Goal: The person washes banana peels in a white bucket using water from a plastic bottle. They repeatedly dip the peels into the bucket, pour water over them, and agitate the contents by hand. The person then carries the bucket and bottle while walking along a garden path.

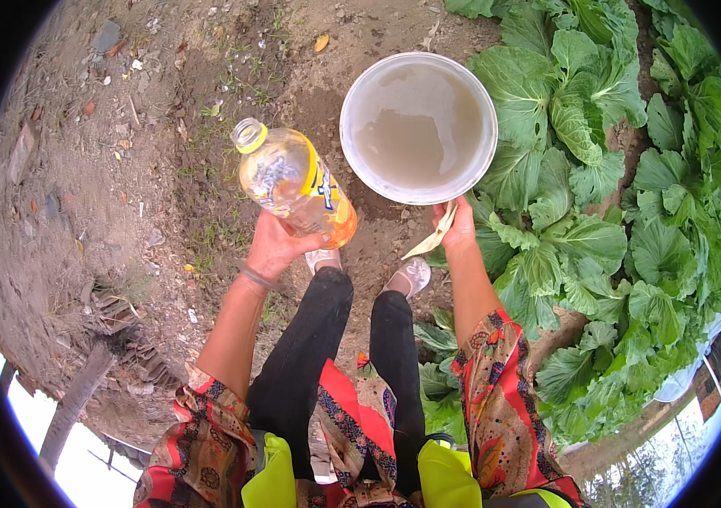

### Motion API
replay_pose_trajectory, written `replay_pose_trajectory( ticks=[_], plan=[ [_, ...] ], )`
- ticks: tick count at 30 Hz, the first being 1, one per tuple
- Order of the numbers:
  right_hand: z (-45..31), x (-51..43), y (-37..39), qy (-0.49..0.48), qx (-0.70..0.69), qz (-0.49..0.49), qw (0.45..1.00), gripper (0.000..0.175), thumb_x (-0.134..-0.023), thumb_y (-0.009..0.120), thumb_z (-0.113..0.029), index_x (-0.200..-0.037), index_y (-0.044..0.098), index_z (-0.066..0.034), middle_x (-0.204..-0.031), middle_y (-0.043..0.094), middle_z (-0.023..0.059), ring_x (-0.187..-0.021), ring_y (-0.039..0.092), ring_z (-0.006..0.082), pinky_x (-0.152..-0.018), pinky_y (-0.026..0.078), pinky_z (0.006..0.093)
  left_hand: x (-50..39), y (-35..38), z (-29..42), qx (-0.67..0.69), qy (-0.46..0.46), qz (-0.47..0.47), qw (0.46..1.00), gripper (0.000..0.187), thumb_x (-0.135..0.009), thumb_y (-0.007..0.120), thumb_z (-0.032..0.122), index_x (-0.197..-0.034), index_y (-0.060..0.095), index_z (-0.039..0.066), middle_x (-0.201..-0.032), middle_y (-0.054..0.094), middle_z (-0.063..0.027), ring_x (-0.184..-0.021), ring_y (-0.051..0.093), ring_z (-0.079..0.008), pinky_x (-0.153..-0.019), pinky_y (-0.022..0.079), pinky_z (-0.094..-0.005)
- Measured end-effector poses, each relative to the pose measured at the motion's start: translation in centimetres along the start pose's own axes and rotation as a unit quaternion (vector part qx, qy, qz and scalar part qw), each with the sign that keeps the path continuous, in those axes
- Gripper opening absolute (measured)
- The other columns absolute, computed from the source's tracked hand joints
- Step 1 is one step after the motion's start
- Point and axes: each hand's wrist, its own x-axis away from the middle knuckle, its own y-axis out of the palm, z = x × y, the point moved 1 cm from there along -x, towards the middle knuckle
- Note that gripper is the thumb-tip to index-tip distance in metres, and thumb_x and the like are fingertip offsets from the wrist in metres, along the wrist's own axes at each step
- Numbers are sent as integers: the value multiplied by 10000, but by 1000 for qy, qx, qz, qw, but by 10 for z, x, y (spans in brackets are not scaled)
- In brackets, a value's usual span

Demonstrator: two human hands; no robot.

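Note:
My left hand (pixel 279 246) grips the lower part of a clear plastic bottle (pixel 297 181) with a yellow neck ring and an orange-and-yellow label. The bottle has no cap on its mouth and leans up and to the left. With my right hand (pixel 456 223) I hold the near side of a round white plastic bucket (pixel 419 197). Cloudy brownish water (pixel 408 136) stands in it. A pale, dry leaf-like strip (pixel 431 238) lies against my right fingers. The bucket's underside is hidden.
Leafy cabbage plants (pixel 576 241) grow in rows along the right. Bare soil (pixel 113 190) with stones, sparse grass and litter spreads to the left. My shoes (pixel 412 274) stand on the ground below the bucket. A wooden post (pixel 78 400) rises at the lower left.

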Motion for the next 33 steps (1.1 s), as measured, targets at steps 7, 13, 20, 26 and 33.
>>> replay_pose_trajectory(
  ticks=[7, 13, 20, 26, 33],
  plan=[
    [-9, 61, 6, -234, 4, 9, 972, 182, -828, 686, -84, -971, 581, -42, -840, 614, 62, -708, 620, 176, -723, 495, 285, -120, 98, 4, -433, 176, 45, 883, 770, -566, 853, 162, -1191, 415, 68, -1108, 566, -156, -1070, 556, -335, -885, 483, -446],
    [-43, 94, 23, -325, 50, -6, 944, 424, -902, 652, -221, -1233, 486, -14, -933, 620, 45, -831, 631, 132, -829, 463, 281, -176, 114, -39, -616, 58, 56, 783, 722, -593, 818, 140, -1181, 400, 97, -1146, 520, -145, -1091, 545, -355, -876, 493, -454],
    [-59, 100, 22, -343, 83, -7, 936, 307, -954, 575, -244, -1133, 615, 2, -848, 628, 26, -759, 600, 88, -703, 463, 228, -232, 99, -96, -760, 75, -34, 645, 499, -723, 709, 181, -1177, 527, 79, -1211, 555, -137, -1105, 553, -324, -916, 468, -414],
    [-67, 101, 12, -314, 114, -13, 942, 334, -926, 623, -275, -1146, 655, -25, -788, 606, -33, -711, 540, 47, -627, 406, 194, -259, 88, -137, -790, 59, -105, 601, 341, -860, 533, 151, -1195, 558, 91, -1207, 585, -118, -1159, 531, -273, -981, 405, -406],
    [-68, 97, 10, -296, 95, -8, 950, 271, -905, 655, -199, -1130, 672, -49, -742, 605, -22, -623, 499, 25, -529, 368, 185, -260, 78, -143, -814, 43, -116, 568, 384, -843, 560, 181, -1215, 535, 88, -1207, 585, -118, -1155, 535, -272, -974, 414, -401]
  ],
)
